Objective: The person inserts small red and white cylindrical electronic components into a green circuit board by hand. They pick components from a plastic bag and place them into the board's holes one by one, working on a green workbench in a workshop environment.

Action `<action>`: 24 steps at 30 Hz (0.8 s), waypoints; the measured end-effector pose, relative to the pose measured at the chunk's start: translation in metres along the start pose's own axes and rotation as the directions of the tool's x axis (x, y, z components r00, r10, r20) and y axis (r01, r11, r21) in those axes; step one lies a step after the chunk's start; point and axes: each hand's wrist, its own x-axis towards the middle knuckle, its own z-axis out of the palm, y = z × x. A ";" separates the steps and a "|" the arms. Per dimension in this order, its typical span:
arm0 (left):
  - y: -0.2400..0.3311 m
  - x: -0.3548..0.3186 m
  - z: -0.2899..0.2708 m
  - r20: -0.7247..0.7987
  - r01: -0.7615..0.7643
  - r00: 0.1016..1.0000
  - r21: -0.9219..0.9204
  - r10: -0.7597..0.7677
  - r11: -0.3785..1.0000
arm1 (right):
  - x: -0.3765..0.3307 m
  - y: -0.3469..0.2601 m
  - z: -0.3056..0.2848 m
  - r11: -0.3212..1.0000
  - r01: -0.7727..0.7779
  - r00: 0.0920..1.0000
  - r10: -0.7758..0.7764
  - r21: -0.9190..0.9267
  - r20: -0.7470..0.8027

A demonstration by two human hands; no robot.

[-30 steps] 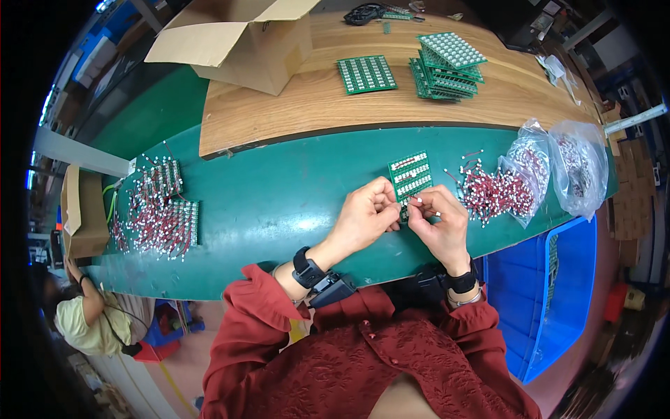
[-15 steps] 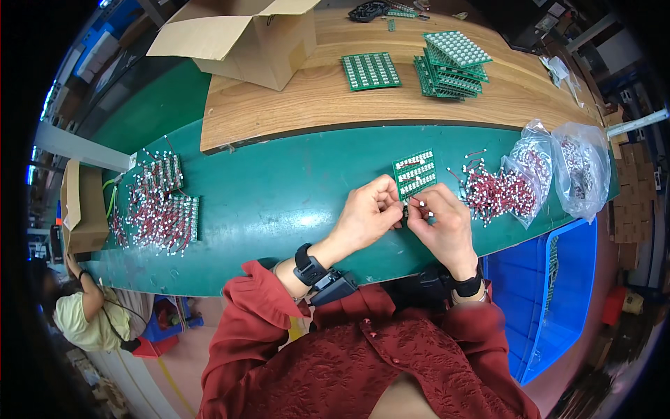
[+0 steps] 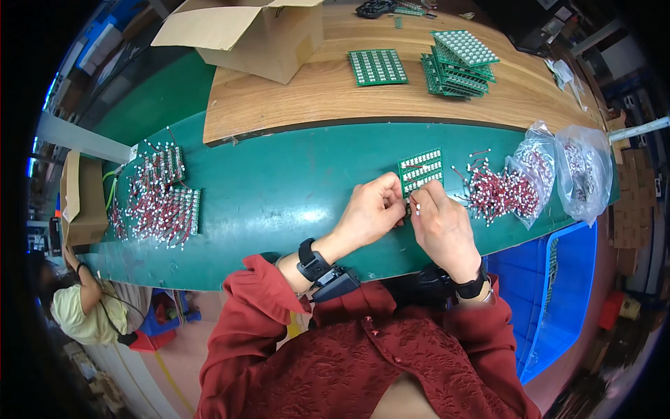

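A green circuit board (image 3: 423, 165) with rows of white components stands tilted above the green tabletop, a few red wires lying across it. My left hand (image 3: 368, 211) is closed with its fingertips at the board's near left edge, gripping it. Over the near right part of the board, my right hand (image 3: 448, 229) pinches a short wire lead; a white plug end shows beside the fingers. The fingertips of both hands almost meet and hide the near part of the board. To the right lies a heap of red-and-white wire leads (image 3: 497, 190).
Clear plastic bags of leads (image 3: 585, 171) lie at the right. Wired boards (image 3: 167, 199) are heaped at the left by a small carton (image 3: 87, 202). A wooden board (image 3: 279, 105) bears a stack of circuit boards (image 3: 457, 66) and an open carton (image 3: 258, 45). A blue bin (image 3: 558, 300) stands below right.
My right hand has turned and shifted forward, its fingers now covering more of the board's near right part. My left hand keeps its hold. The whole view has shifted slightly.
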 end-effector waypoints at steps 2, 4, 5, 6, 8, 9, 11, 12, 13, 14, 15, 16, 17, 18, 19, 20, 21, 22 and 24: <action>-0.001 0.000 0.001 -0.005 -0.015 1.000 0.047 0.015 0.999 | 0.001 -0.002 -0.003 0.999 0.013 1.000 -0.012 -0.033 0.027; -0.001 -0.001 0.000 -0.012 -0.019 1.000 0.078 0.020 0.997 | 0.004 -0.007 -0.005 0.996 0.034 0.998 -0.029 -0.087 0.059; 0.001 -0.001 0.000 -0.017 -0.016 1.000 0.084 0.017 0.996 | 0.005 -0.007 -0.004 0.998 0.024 0.999 -0.021 -0.066 0.048; 0.002 -0.001 0.000 -0.021 -0.014 1.000 0.090 0.016 0.996 | 0.006 -0.006 -0.004 0.999 0.013 0.999 -0.011 -0.047 0.037; 0.004 -0.001 -0.001 -0.010 0.019 1.000 0.007 -0.019 1.000 | 0.006 -0.002 -0.002 0.998 -0.017 1.000 0.017 0.057 -0.003; 0.004 -0.001 -0.001 -0.004 0.035 0.999 -0.034 -0.035 0.999 | 0.006 0.001 -0.002 0.989 -0.033 0.999 0.037 0.141 -0.029; 0.004 -0.001 0.000 -0.025 0.021 0.999 -0.088 -0.023 0.996 | 0.000 0.011 0.006 0.934 -0.113 0.990 0.135 0.340 -0.044; 0.003 -0.001 0.001 -0.034 0.015 0.999 -0.116 -0.019 0.993 | -0.001 0.013 0.007 0.920 -0.109 0.988 0.142 0.375 -0.062; 0.003 0.000 0.001 -0.016 0.026 0.999 -0.103 -0.027 0.994 | -0.002 0.014 0.009 0.906 -0.105 0.986 0.150 0.410 -0.079; 0.003 0.000 0.000 0.001 0.036 0.999 -0.090 -0.036 0.995 | -0.002 0.014 0.009 0.891 -0.101 0.983 0.159 0.443 -0.096; 0.004 0.000 -0.001 0.019 0.047 0.999 -0.074 -0.045 0.996 | -0.002 0.015 0.009 0.887 -0.103 0.983 0.161 0.449 -0.092; 0.004 0.000 -0.001 0.020 0.045 0.999 -0.084 -0.043 0.995 | -0.002 0.015 0.009 0.884 -0.105 0.983 0.163 0.456 -0.089; 0.004 -0.001 -0.001 0.022 0.042 0.999 -0.095 -0.040 0.995 | -0.002 0.015 0.008 0.880 -0.108 0.983 0.165 0.462 -0.086; 0.005 -0.001 -0.001 0.024 0.039 0.999 -0.104 -0.037 0.994 | -0.002 0.016 0.009 0.875 -0.109 0.982 0.169 0.471 -0.088; 0.005 -0.001 -0.001 0.025 0.037 0.999 -0.106 -0.035 0.994 | -0.003 0.016 0.009 0.870 -0.109 0.981 0.174 0.481 -0.091; 0.005 0.000 -0.001 0.027 0.036 0.999 -0.108 -0.033 0.993 | -0.003 0.017 0.009 0.865 -0.110 0.980 0.178 0.490 -0.093; 0.005 0.000 -0.001 0.028 0.035 0.999 -0.111 -0.032 0.993 | -0.002 0.017 0.009 0.867 -0.102 0.980 0.171 0.487 -0.099; 0.004 0.000 -0.001 0.027 0.035 0.999 -0.111 -0.032 0.993 | -0.002 0.016 0.009 0.870 -0.094 0.981 0.164 0.484 -0.105; 0.003 0.000 -0.001 0.023 0.036 0.999 -0.109 -0.034 0.993 | -0.001 0.016 0.008 0.883 -0.083 0.983 0.150 0.462 -0.109</action>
